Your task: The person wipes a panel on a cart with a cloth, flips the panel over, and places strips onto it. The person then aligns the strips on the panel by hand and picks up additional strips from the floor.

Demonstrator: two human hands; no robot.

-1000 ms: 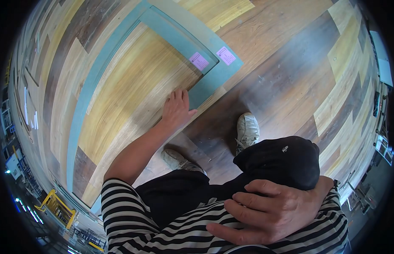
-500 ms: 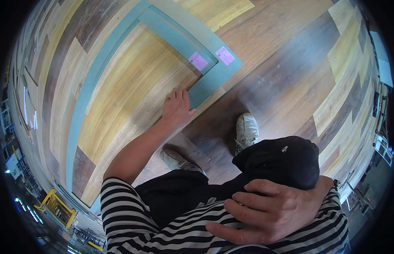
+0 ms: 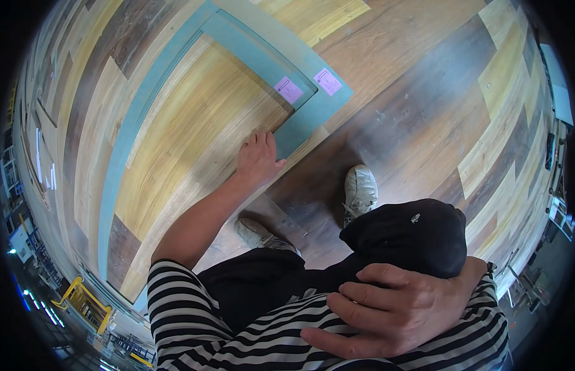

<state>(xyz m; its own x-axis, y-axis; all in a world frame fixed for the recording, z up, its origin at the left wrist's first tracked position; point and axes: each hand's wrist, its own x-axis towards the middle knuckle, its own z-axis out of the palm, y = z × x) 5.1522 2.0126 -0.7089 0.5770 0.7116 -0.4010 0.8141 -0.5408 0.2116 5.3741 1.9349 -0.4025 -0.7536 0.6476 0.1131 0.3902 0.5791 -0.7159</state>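
Observation:
My left hand (image 3: 258, 159) reaches down to the near side rail of a blue-green rectangular frame (image 3: 306, 123). Its fingers curl over the inner edge while the thumb lies toward the outer edge, so the hand is closed around the rail. My forearm covers part of that side. Two pink-purple labels are stuck near the frame's corner: an inner label (image 3: 288, 90) and an outer label (image 3: 327, 81). My right hand (image 3: 392, 309) rests on my striped shirt, fingers spread, with nothing visible in it.
Wood-patterned planks (image 3: 417, 105) in mixed brown and yellow tones form the floor. My two shoes, a right shoe (image 3: 360, 188) and a left shoe (image 3: 263, 235), stand beside the frame. A yellow metal rack (image 3: 83, 303) is at the lower left.

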